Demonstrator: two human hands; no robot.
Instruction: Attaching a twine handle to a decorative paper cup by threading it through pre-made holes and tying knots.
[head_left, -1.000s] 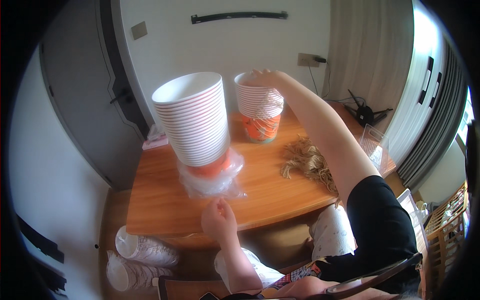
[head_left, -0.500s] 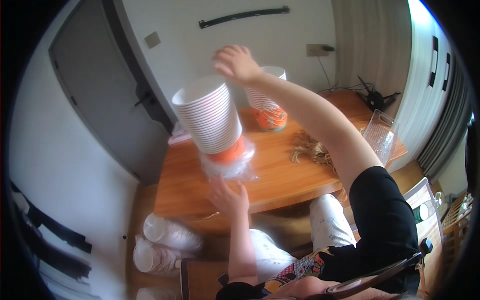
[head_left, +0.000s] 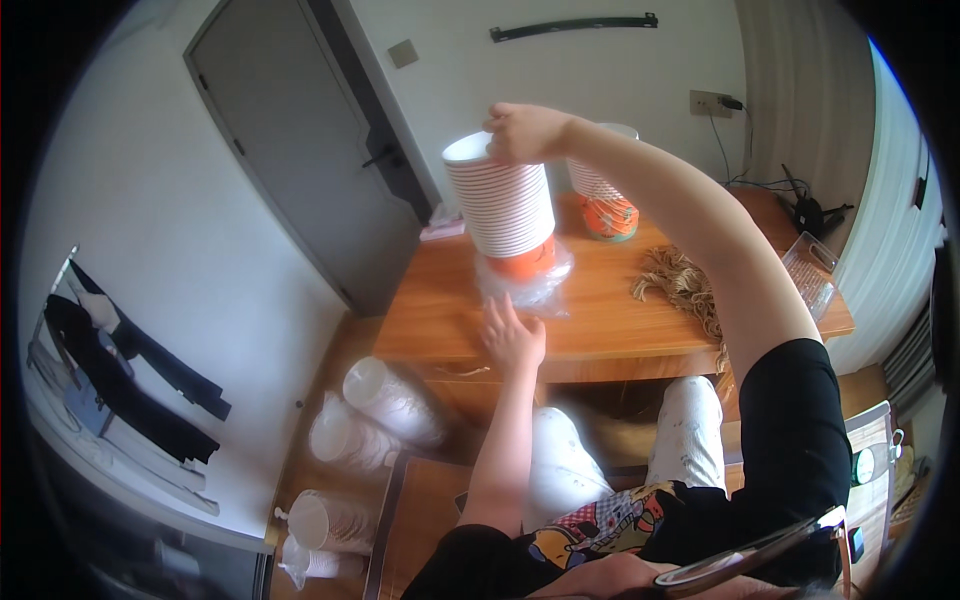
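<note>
A tall stack of white paper buckets [head_left: 500, 205] stands on the wooden table in front of me, its lowest part orange. Clear plastic wrap [head_left: 540, 287] lies crumpled around the stack's foot. My right hand [head_left: 528, 133] reaches across from the right to the top of the stack, fingers bent down over the rim of the uppermost bucket. At the near side of the base, my left hand [head_left: 512, 335] has its fingers spread, the tips at the edge of the plastic wrap. Behind my right forearm stands a second bucket stack [head_left: 608, 205], partly hidden and orange at its bottom.
On the table [head_left: 430, 320], tan twine [head_left: 680, 285] lies to the right, near a clear plastic tray [head_left: 810, 275] and a black router [head_left: 815, 215]. Several bagged bucket stacks [head_left: 395, 400] lie on the floor at left. A grey door [head_left: 290, 130] is behind.
My right hand has come down from above the stack onto its top rim, its fingers now bent. My left hand stays by the base. The whole view has shifted.
</note>
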